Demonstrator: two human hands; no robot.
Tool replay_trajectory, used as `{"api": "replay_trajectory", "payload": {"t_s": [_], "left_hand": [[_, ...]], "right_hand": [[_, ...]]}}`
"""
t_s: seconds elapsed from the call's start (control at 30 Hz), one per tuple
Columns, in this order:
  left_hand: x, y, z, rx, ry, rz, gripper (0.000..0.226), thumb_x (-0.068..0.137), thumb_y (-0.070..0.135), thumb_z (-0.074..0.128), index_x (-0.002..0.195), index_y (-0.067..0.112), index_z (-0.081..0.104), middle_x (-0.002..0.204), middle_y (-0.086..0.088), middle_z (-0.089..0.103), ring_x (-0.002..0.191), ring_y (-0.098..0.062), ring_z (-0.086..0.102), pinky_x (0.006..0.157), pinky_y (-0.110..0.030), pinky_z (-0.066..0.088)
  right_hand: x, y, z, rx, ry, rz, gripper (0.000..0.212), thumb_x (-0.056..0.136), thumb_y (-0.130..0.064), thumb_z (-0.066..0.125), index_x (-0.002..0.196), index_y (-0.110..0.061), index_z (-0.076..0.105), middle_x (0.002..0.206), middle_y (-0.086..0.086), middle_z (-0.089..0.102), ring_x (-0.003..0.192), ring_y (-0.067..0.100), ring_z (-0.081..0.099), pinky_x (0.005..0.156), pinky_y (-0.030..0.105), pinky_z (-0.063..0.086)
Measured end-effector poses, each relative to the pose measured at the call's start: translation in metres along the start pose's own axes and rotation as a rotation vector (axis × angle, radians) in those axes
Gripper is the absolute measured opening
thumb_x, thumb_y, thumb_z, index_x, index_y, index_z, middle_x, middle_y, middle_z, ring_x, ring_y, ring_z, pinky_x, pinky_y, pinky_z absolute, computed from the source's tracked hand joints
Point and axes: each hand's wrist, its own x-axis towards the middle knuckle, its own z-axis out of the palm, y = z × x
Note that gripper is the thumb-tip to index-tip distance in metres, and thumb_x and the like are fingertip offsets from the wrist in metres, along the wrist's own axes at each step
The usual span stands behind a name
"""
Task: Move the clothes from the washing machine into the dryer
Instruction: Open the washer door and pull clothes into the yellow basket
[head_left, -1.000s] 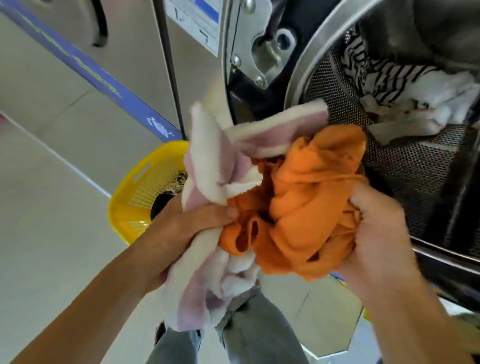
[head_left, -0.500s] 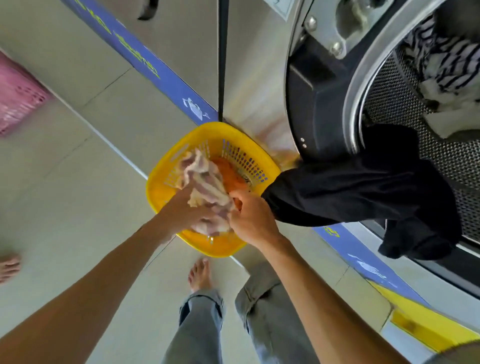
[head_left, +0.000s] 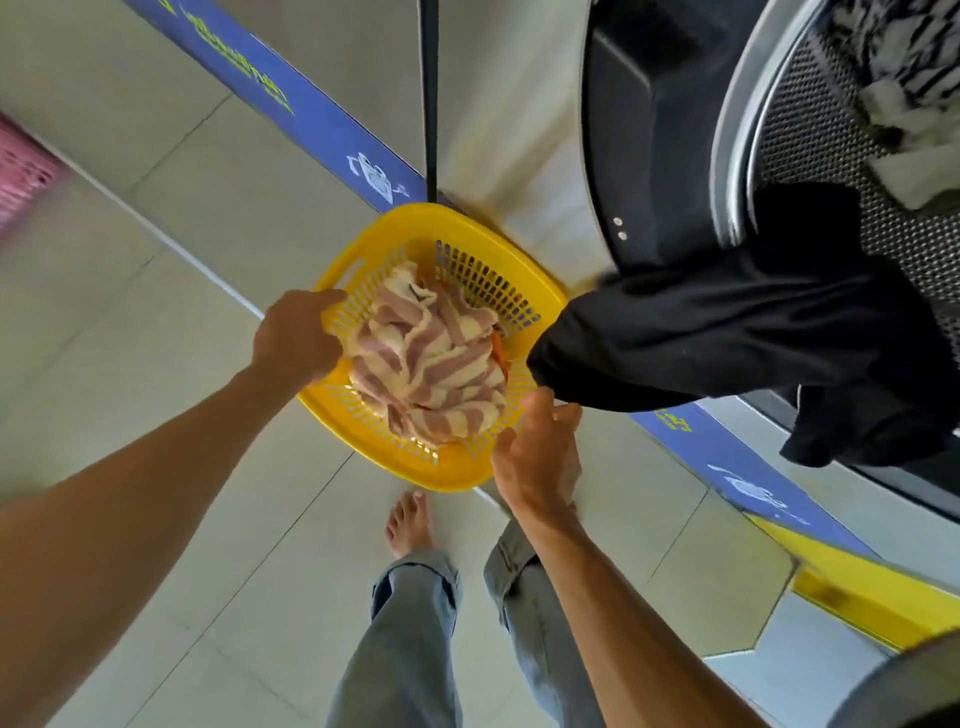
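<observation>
Over the yellow basket (head_left: 343, 273) on the floor, both hands hovered loose-fingered, holding nothing: left hand (head_left: 298, 338) by the rim, right hand (head_left: 535, 457) near the striped towel (head_left: 431, 364) lying inside, probably staged for the dryer.

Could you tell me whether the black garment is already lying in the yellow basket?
No, the black garment hangs over the washer drum's rim, beside the yellow basket.

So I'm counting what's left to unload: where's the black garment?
The black garment hangs out over the washing machine's door rim, right of the yellow basket.
</observation>
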Motion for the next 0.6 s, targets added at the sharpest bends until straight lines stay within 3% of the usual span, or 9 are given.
{"api": "replay_trajectory", "payload": {"t_s": [0.1, 0.23, 0.37, 0.47, 0.6], "left_hand": [[-0.016, -0.008, 0.007, 0.054, -0.009, 0.012, 0.063, 0.079, 0.002, 0.058, 0.134, 0.031, 0.058, 0.131, -0.016, 0.061, 0.116, -0.038, 0.058, 0.097, -0.042, 0.047], [-0.040, -0.030, 0.019, 0.042, -0.081, 0.070, 0.077, 0.077, 0.003, 0.058, 0.146, 0.032, 0.042, 0.132, -0.019, 0.059, 0.115, -0.041, 0.057, 0.095, -0.043, 0.047], [-0.046, -0.034, 0.029, -0.065, -0.091, 0.042, 0.081, 0.079, 0.001, 0.056, 0.150, 0.032, 0.033, 0.132, -0.019, 0.057, 0.117, -0.039, 0.057, 0.092, -0.035, 0.044], [-0.054, -0.035, 0.035, -0.051, -0.098, 0.041, 0.075, 0.087, 0.004, 0.055, 0.149, 0.039, 0.033, 0.132, -0.017, 0.059, 0.114, -0.038, 0.059, 0.092, -0.035, 0.045], [-0.080, -0.041, 0.046, 0.011, -0.167, 0.062, 0.075, 0.085, 0.007, 0.056, 0.147, 0.044, 0.034, 0.132, -0.013, 0.061, 0.109, -0.037, 0.062, 0.088, -0.033, 0.045]], "right_hand": [[-0.007, 0.010, 0.004, 0.141, 0.030, 0.071, 0.050, 0.088, -0.011, 0.052, 0.136, -0.024, 0.044, 0.123, 0.013, 0.041, 0.095, 0.047, 0.060, 0.070, 0.039, 0.042], [-0.011, 0.022, 0.007, 0.102, -0.042, -0.036, 0.080, 0.091, -0.014, 0.060, 0.158, -0.027, 0.019, 0.145, 0.019, 0.042, 0.118, 0.046, 0.054, 0.087, 0.046, 0.046], [-0.009, 0.028, 0.001, 0.101, -0.102, -0.067, 0.083, 0.091, -0.022, 0.052, 0.161, -0.025, 0.008, 0.141, 0.022, 0.048, 0.123, 0.044, 0.051, 0.088, 0.045, 0.044], [-0.012, 0.038, -0.005, 0.033, -0.126, -0.052, 0.093, 0.074, -0.039, 0.039, 0.161, -0.025, 0.008, 0.121, 0.025, 0.060, 0.111, 0.046, 0.058, 0.081, 0.045, 0.044], [-0.026, 0.069, -0.008, -0.027, -0.149, -0.031, 0.092, 0.086, -0.023, 0.054, 0.161, -0.030, 0.000, 0.113, 0.022, 0.059, 0.105, 0.044, 0.061, 0.072, 0.039, 0.038]]}}
